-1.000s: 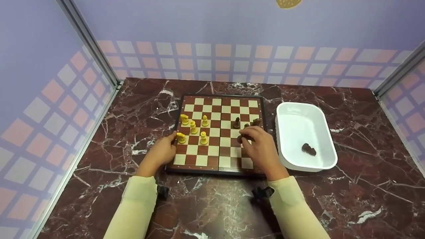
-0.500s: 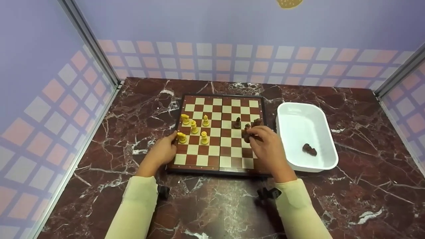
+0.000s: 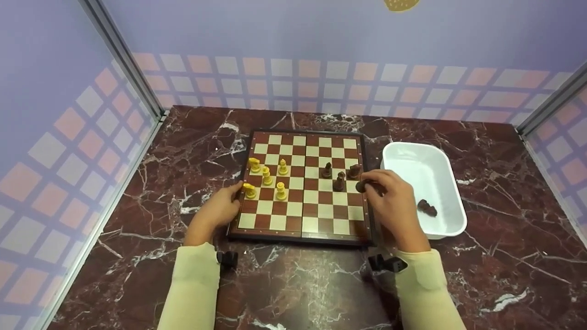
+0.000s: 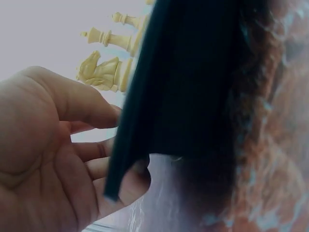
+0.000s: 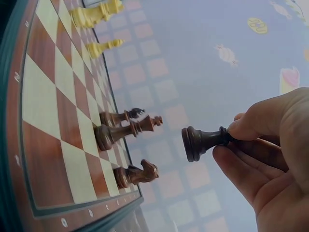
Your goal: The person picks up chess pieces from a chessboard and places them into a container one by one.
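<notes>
My right hand point(image 3: 392, 201) pinches a dark chess piece point(image 5: 205, 141) by its top, base pointing away from the fingers. Its head is hidden, so its kind cannot be told. The hand is over the right edge of the chessboard point(image 3: 318, 224), beside the white tray. Left of it stand a dark king point(image 3: 339, 182), a dark bishop point(image 3: 327, 170) and a dark knight point(image 3: 353, 172). My left hand point(image 3: 218, 206) grips the board's left edge, thumb on top and fingertips underneath. A yellow knight point(image 4: 104, 72) and yellow king point(image 4: 108, 38) stand near that thumb.
The white tray point(image 3: 451, 183) stands right of the board, with dark pieces point(image 3: 427, 208) lying in it. More yellow pieces, among them a bishop point(image 3: 283, 167), stand on the left half. A dark marble tabletop point(image 3: 202, 151) meets patterned walls at the back and sides.
My right hand has moved right with the pinched dark piece, from the board's right half to its right edge, uncovering the dark king and knight. My left hand stays on the board's edge.
</notes>
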`<control>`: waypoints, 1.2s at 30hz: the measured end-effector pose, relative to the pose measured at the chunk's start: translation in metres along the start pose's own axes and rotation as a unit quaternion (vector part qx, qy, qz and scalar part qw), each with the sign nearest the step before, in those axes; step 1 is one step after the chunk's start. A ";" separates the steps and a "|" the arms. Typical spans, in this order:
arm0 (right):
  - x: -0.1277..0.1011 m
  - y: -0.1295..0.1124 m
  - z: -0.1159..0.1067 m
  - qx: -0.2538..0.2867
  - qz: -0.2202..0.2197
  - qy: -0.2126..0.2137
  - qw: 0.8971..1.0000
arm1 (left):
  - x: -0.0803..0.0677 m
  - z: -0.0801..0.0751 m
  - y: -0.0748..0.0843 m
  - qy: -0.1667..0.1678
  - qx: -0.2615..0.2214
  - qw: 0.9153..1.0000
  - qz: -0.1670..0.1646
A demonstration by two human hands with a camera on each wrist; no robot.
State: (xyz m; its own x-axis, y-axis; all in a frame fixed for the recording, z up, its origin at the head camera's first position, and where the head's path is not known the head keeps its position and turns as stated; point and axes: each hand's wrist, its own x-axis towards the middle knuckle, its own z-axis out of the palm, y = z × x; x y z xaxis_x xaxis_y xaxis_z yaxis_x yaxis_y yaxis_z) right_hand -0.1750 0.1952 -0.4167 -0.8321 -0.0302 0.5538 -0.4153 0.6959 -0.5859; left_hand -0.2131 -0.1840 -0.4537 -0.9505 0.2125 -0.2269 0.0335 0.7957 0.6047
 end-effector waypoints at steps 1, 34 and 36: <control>0.001 0.001 -0.001 -0.003 -0.001 0.002 1.000 | 0.000 0.000 0.000 0.002 0.004 1.000 0.000; 0.000 0.038 -0.033 -0.006 0.087 0.040 0.995 | 0.002 0.002 -0.002 0.004 -0.003 1.000 0.008; 0.000 0.040 -0.035 -0.006 0.091 0.041 0.995 | 0.002 0.002 -0.002 0.002 -0.006 1.000 0.003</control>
State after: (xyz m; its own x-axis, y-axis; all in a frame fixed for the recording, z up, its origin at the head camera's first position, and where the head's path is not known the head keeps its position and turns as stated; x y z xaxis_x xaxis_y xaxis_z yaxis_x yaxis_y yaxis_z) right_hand -0.1789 0.2480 -0.4196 -0.8600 0.1556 0.4860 -0.2559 0.6926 -0.6744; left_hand -0.2144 -0.1838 -0.4566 -0.9517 0.2150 -0.2194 0.0361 0.7875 0.6152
